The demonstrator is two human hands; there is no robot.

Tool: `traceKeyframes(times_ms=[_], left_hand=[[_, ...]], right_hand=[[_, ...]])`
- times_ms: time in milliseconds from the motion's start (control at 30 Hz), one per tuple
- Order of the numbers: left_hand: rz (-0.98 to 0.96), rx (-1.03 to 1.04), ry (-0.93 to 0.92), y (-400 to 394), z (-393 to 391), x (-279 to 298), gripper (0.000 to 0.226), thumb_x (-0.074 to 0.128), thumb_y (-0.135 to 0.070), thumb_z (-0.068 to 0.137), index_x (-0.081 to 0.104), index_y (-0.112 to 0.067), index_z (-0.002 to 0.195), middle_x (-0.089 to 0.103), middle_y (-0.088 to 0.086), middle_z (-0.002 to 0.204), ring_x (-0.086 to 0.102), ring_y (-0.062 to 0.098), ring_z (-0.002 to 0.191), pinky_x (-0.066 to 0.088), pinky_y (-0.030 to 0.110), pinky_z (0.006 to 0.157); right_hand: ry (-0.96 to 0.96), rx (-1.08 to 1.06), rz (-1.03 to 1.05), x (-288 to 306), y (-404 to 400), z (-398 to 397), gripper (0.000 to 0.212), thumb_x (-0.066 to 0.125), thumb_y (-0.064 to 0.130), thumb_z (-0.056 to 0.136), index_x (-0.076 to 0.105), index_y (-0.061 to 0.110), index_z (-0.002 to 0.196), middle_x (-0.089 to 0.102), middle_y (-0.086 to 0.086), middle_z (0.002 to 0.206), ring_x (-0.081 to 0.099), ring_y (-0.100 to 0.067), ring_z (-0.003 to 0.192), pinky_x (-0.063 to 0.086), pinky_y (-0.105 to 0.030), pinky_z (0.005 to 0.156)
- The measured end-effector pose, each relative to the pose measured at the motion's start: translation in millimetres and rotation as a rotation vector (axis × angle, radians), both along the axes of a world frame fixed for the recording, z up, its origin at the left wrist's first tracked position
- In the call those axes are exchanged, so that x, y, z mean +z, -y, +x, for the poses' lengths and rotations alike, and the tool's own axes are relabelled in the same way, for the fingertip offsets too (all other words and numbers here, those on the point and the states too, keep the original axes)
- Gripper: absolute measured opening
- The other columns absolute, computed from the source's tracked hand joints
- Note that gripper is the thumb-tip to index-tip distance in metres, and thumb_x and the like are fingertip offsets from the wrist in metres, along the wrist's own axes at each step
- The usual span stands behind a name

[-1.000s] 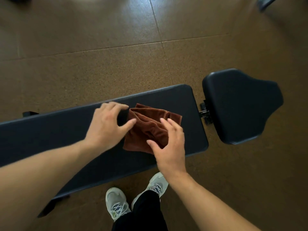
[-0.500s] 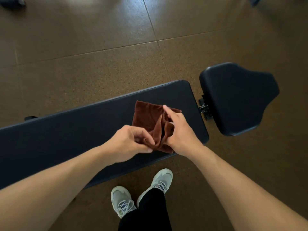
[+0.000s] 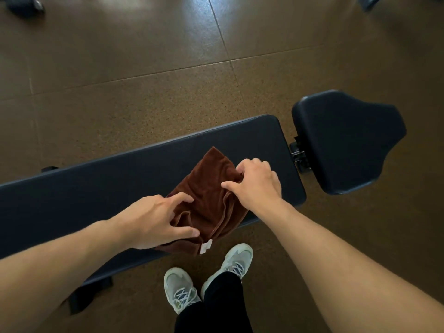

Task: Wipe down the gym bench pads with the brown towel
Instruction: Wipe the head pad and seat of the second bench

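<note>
A brown towel point(image 3: 209, 191) lies partly unfolded on the long black back pad point(image 3: 101, 186) of the gym bench, its near edge with a white label hanging over the pad's front edge. My left hand point(image 3: 153, 219) pinches the towel's near left part between thumb and fingers. My right hand point(image 3: 255, 183) grips the towel's right edge with curled fingers. The separate black seat pad point(image 3: 346, 140) sits to the right, joined by a metal bracket.
Brown speckled rubber floor tiles point(image 3: 120, 92) surround the bench. My two grey sneakers point(image 3: 206, 277) stand just in front of the pad. A black bench foot point(image 3: 89, 294) sticks out at lower left. Dark equipment shows at the top corners.
The towel has been pulled open from a bunched fold into a wider, diagonal spread. My left hand has moved toward me to the towel's near left part; my right hand holds its right edge.
</note>
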State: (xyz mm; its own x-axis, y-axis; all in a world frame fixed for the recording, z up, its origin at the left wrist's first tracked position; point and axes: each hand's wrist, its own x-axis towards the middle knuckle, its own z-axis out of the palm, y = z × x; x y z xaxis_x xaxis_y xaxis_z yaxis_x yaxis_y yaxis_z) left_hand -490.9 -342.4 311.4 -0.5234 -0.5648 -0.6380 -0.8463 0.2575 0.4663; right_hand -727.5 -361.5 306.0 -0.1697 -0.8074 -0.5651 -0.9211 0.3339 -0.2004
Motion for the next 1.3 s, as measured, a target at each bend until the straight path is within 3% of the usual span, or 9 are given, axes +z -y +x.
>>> traceKeyframes(times_ms=[133, 267, 467, 600, 700, 833, 967, 1100, 1300], left_hand=[[-0.127, -0.135, 0.057, -1.9, 10.1, -1.3, 0.097, 0.056, -0.08, 0.079, 0.009, -0.043, 0.156, 0.057, -0.016, 0.083, 0.055, 0.002, 0.078, 0.036, 0.012, 0.063], [-0.586, -0.346, -0.204, 5.0, 14.4, -18.0, 0.059, 0.078, -0.039, 0.081, 0.058, -0.035, 0.136, 0.07, -0.016, 0.102, 0.064, 0.01, 0.095, 0.044, 0.024, 0.094], [-0.443, -0.482, -0.347, -16.6, -16.1, -24.6, 0.018, 0.068, -0.033, 0.088, 0.07, -0.038, 0.105, 0.062, -0.018, 0.1, 0.059, 0.008, 0.096, 0.046, 0.03, 0.098], [-0.284, -0.21, -0.321, -31.3, -10.5, -22.2, 0.024, 0.049, -0.045, 0.094, 0.065, -0.035, 0.109, 0.067, -0.017, 0.098, 0.064, 0.003, 0.09, 0.052, 0.023, 0.084], [-0.45, 0.221, -0.284, -22.2, 5.6, -20.9, 0.018, 0.047, -0.038, 0.095, 0.061, -0.034, 0.105, 0.069, -0.013, 0.085, 0.067, 0.01, 0.073, 0.054, 0.03, 0.066], [-0.65, 0.381, -0.233, 3.0, 22.6, -21.1, 0.026, 0.052, -0.02, 0.1, 0.062, -0.02, 0.123, 0.065, -0.002, 0.107, 0.062, 0.016, 0.097, 0.052, 0.035, 0.085], [-0.555, -0.038, -0.106, -0.6, 3.6, -38.4, 0.055, 0.034, -0.034, 0.103, 0.031, -0.026, 0.157, 0.024, 0.003, 0.166, 0.018, 0.022, 0.154, 0.021, 0.044, 0.123], [-0.465, -0.052, 0.025, -13.5, -25.9, -61.8, 0.06, 0.015, -0.035, 0.105, 0.002, -0.019, 0.161, -0.006, 0.005, 0.169, -0.014, 0.021, 0.155, 0.006, 0.046, 0.125], [-0.495, -0.021, 0.051, 63.5, -79.4, -61.6, 0.06, 0.01, -0.034, 0.105, -0.012, -0.019, 0.158, -0.021, 0.004, 0.166, -0.024, 0.022, 0.152, -0.005, 0.045, 0.126]], right_hand=[[0.224, -0.202, -0.038, 4.2, 5.4, -11.5, 0.021, 0.068, 0.034, 0.097, 0.051, 0.028, 0.087, 0.065, 0.005, 0.092, 0.064, -0.02, 0.089, 0.055, -0.04, 0.078], [0.463, -0.397, -0.218, 16.0, 25.2, -39.7, 0.025, 0.068, 0.018, 0.098, 0.057, 0.037, 0.111, 0.074, 0.012, 0.101, 0.069, -0.012, 0.1, 0.057, -0.043, 0.095], [0.404, -0.268, -0.307, 50.1, 61.6, -54.1, 0.042, 0.062, 0.005, 0.099, 0.063, 0.038, 0.125, 0.072, 0.016, 0.122, 0.063, -0.006, 0.121, 0.044, -0.02, 0.099], [0.298, 0.032, -0.43, 67.6, 27.4, -15.2, 0.05, 0.063, 0.011, 0.094, 0.057, 0.039, 0.134, 0.07, 0.008, 0.125, 0.065, -0.017, 0.12, 0.052, -0.04, 0.105], [0.257, 0.396, -0.099, 60.4, -30.3, 22.5, 0.046, 0.065, 0.031, 0.096, 0.051, 0.045, 0.138, 0.064, 0.01, 0.127, 0.059, -0.019, 0.12, 0.049, -0.04, 0.1], [0.192, 0.323, -0.164, 13.2, -78.0, 36.2, 0.045, 0.056, 0.031, 0.104, 0.052, 0.033, 0.149, 0.05, 0.008, 0.154, 0.042, -0.017, 0.144, 0.034, -0.042, 0.122], [0.088, 0.235, -0.139, -36.3, -80.5, 44.8, 0.07, 0.031, 0.054, 0.107, 0.004, 0.027, 0.166, -0.008, 0.002, 0.173, -0.012, -0.021, 0.16, -0.007, -0.052, 0.129], [-0.031, 0.354, -0.269, -64.1, -72.6, 38.2, 0.074, 0.031, 0.058, 0.103, 0.016, 0.021, 0.165, 0.009, -0.006, 0.174, 0.004, -0.031, 0.161, 0.005, -0.062, 0.123], [-0.081, 0.345, -0.316, -72.0, 2.6, -19.6, 0.073, 0.024, 0.064, 0.102, 0.007, 0.034, 0.166, 0.0, 0.005, 0.175, -0.015, -0.036, 0.159, -0.003, -0.072, 0.122]])
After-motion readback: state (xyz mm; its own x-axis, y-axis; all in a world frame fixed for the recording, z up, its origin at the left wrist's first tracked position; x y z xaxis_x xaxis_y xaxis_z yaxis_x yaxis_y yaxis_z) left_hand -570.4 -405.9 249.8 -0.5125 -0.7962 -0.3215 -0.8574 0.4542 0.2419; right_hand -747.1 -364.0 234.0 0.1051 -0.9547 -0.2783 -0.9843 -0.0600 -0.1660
